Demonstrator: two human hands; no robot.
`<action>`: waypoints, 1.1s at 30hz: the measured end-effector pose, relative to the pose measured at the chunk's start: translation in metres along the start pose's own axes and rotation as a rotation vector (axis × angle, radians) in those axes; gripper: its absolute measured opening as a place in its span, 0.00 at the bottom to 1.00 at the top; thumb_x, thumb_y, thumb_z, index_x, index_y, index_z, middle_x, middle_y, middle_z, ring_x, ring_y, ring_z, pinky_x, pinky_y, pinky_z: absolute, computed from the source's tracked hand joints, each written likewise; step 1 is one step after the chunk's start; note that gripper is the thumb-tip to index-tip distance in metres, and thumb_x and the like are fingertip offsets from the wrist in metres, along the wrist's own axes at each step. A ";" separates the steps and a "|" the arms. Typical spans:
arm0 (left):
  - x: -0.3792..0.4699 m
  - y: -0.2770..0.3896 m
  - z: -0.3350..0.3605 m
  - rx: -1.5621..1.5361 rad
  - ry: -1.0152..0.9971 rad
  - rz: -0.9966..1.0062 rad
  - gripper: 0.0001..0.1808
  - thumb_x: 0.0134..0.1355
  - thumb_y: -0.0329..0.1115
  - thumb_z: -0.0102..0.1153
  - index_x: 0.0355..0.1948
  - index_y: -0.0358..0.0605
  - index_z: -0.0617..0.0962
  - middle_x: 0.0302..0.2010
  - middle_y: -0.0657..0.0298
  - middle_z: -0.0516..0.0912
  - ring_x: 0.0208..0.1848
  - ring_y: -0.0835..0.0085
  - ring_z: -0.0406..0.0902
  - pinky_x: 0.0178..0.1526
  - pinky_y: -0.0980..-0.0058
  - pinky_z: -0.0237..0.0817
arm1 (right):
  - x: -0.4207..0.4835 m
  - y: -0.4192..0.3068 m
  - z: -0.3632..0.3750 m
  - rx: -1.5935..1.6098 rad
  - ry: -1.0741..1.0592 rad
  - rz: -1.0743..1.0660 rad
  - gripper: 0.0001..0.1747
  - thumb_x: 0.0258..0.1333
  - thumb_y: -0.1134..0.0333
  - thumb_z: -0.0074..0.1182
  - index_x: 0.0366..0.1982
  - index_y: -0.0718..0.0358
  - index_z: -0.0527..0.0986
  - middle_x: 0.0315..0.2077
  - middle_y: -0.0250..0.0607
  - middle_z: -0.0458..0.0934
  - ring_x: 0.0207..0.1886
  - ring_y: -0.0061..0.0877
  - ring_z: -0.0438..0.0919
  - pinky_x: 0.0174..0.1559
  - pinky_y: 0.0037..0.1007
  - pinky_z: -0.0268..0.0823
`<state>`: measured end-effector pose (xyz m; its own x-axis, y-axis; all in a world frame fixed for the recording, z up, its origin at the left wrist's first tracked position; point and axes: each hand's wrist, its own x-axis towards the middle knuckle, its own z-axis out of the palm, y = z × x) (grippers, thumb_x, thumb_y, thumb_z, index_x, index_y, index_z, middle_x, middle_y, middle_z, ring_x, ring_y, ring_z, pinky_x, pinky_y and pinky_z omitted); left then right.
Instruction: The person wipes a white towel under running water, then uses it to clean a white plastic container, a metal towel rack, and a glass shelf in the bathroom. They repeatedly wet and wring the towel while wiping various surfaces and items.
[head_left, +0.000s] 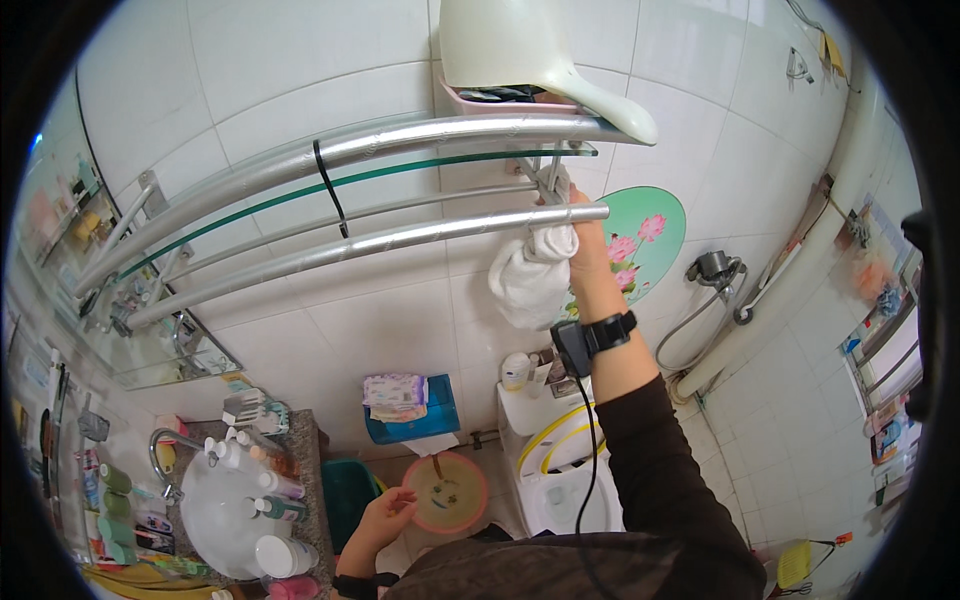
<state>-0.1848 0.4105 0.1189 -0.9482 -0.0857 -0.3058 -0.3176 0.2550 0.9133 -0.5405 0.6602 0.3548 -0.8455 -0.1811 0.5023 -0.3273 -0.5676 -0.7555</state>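
My right hand (589, 232) is raised to the right end of a metal towel rack (360, 244), holding a white cloth (532, 281) against the rack's end bracket. The cloth hangs bunched below the lower bar; the bar and the cloth partly hide my fingers. Low in the view, my left hand (388, 517) hangs with bent fingers and holds nothing that I can see. It is near a pink-rimmed basin (484, 495) on the floor. A black S-shaped hook (328, 184) hangs on the rack.
A pale dipper (502, 45) lies over a pink basket (510, 108) above the rack. The sink (225, 517), with several bottles beside it, is at lower left. The toilet (570, 499) stands at lower right, below a wall-mounted shower valve (712, 266) farther right.
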 end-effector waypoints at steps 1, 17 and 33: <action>-0.001 -0.001 -0.001 0.004 0.000 0.004 0.18 0.60 0.31 0.58 0.51 0.37 0.75 0.43 0.59 0.81 0.45 0.73 0.78 0.47 0.73 0.69 | 0.005 -0.001 -0.001 0.033 0.046 0.114 0.15 0.61 0.63 0.49 0.41 0.68 0.75 0.34 0.38 0.80 0.33 0.22 0.76 0.38 0.24 0.70; -0.033 -0.023 -0.023 -0.019 0.053 -0.029 0.19 0.58 0.33 0.61 0.49 0.36 0.76 0.41 0.58 0.82 0.42 0.74 0.79 0.46 0.74 0.70 | 0.057 -0.075 -0.014 -0.866 -0.475 0.186 0.10 0.52 0.64 0.62 0.25 0.61 0.76 0.21 0.20 0.69 0.25 0.10 0.65 0.29 0.20 0.58; -0.036 -0.035 -0.020 -0.112 0.041 -0.007 0.17 0.58 0.30 0.60 0.48 0.36 0.76 0.39 0.61 0.82 0.43 0.76 0.78 0.45 0.77 0.69 | 0.043 -0.050 -0.035 -0.534 -0.274 0.278 0.17 0.59 0.62 0.54 0.46 0.66 0.77 0.37 0.29 0.79 0.38 0.17 0.75 0.41 0.22 0.68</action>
<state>-0.1396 0.3857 0.1036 -0.9444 -0.1268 -0.3034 -0.3203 0.1448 0.9362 -0.5755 0.7090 0.3988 -0.8139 -0.5013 0.2937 -0.3361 -0.0062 -0.9418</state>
